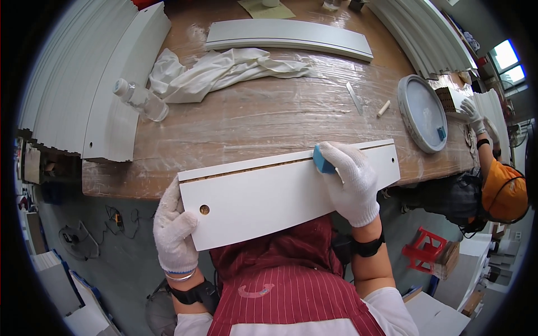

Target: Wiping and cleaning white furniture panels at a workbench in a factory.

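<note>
A long white panel (263,196) with a groove along its far edge and a round hole near each end is held tilted in front of me, over the table's near edge. My left hand (175,227), in a white knit glove, grips the panel's left end, thumb on the face. My right hand (353,182), gloved the same way, holds a small blue sponge block (323,159) against the grooved edge, right of the middle. The sponge is partly hidden behind the fingers.
On the plastic-covered table (241,126) lie a white cloth (218,73), a clear bottle (141,101), another white panel (288,38), a scraper blade (354,98) and a round grey lid (421,112). Stacked panels (73,73) line the left. A co-worker (501,190) works at the right.
</note>
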